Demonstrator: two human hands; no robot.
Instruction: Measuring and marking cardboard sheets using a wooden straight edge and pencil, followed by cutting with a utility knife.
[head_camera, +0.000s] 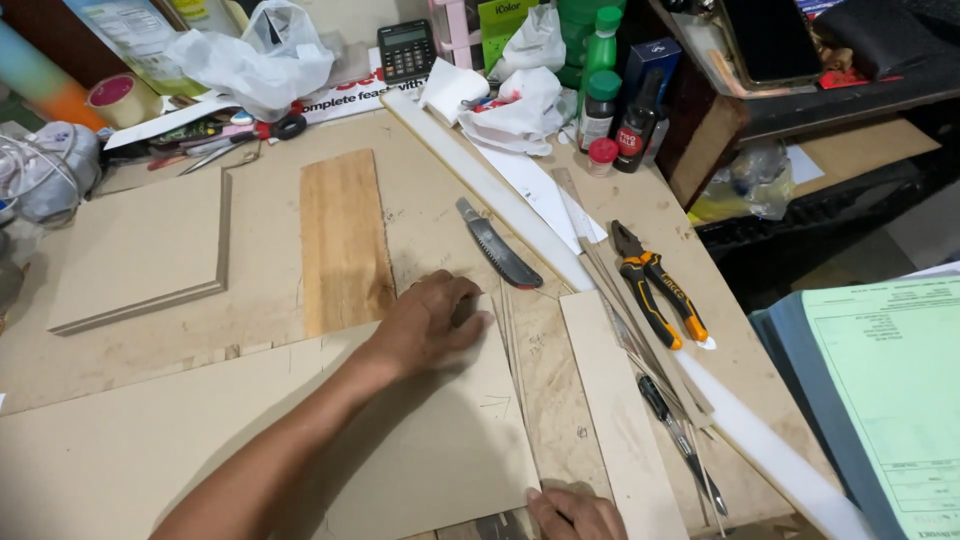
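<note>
Pressing flat on a large sheet of tan fibreboard (430, 440), the left hand (430, 322) rests at the sheet's far right corner, fingers spread slightly and laid down rather than clamped; something small and dark may lie under them, too hidden to tell. Right hand (572, 512) — only knuckles and fingertips showing at the bottom edge — touches the same sheet's near right corner, fingers curled, grip not clear. Sheet: smooth, matt, its right edge running toward the viewer, between the two hands. Beyond the left fingers, close by: folding utility knife (497, 246), grey, lying diagonally. Left of the knife: a grained plywood strip (344, 240), long axis away from the viewer. Well to the right: orange-handled pliers (658, 288) and a black screwdriver (672, 425).
</note>
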